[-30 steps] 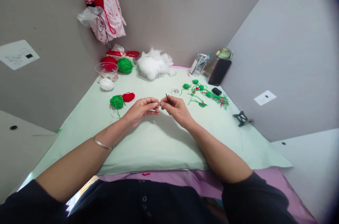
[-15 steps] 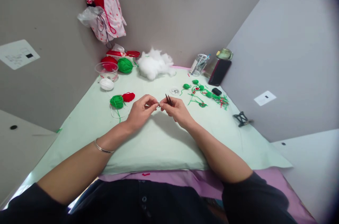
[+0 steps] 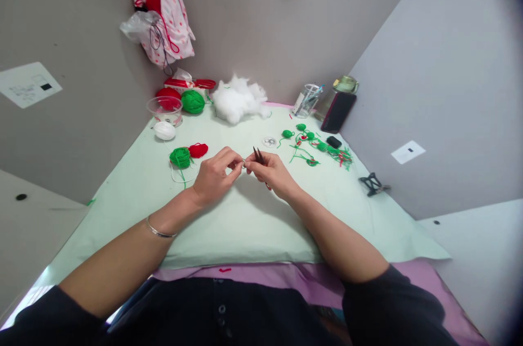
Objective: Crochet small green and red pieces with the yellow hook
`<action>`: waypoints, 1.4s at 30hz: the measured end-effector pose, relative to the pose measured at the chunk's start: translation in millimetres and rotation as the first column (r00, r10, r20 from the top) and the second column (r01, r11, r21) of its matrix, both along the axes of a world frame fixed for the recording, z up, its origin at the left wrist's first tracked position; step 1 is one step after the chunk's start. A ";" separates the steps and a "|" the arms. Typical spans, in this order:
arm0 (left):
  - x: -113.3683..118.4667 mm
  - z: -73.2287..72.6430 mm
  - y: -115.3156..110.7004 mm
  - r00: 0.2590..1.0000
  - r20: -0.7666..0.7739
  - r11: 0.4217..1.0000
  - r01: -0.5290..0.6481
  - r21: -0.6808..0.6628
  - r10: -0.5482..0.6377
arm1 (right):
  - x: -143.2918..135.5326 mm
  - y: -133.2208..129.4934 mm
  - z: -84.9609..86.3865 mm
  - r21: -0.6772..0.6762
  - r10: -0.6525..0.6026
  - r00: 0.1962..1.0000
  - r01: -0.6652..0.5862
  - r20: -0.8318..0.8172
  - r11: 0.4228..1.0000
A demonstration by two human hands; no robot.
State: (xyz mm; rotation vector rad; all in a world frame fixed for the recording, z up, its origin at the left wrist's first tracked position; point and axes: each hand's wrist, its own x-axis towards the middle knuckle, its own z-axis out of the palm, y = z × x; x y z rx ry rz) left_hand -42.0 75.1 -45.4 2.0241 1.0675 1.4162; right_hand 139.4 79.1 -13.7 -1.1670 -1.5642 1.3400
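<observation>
Left hand [image 3: 216, 174]: thumb and fingers pinched together on small ring-like thing [image 3: 244, 163], too small to make out; right hand [image 3: 270, 173]: fingertips closed at its other side, palm curled round dark scissors [image 3: 259, 156], blades pointing up and away; ring-like thing between both hands, above pale green cloth [image 3: 261, 231]; left, near: green yarn [image 3: 180, 157] touching red yarn [image 3: 198, 150]; right: green knitted pieces [image 3: 322, 146]; beyond: white stuffing [image 3: 239, 99]

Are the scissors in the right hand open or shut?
Slightly open: the scissors in the right hand show two dark blade tips standing apart.
</observation>
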 end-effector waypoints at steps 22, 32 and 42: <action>-5.1 9.4 12.9 0.791 0.605 0.671 0.498 -0.549 -0.093 | 3.0 4.8 -2.9 0.029 -0.037 0.996 0.040 -0.085 0.999; -4.4 10.6 12.1 0.753 0.657 0.666 0.505 -0.549 -0.030 | 7.1 3.1 3.4 0.078 -0.073 0.997 0.073 0.000 0.994; -6.2 7.9 16.3 0.751 0.658 0.703 0.437 -0.561 0.059 | 10.7 13.0 -14.1 0.224 0.000 0.943 -0.079 0.332 0.971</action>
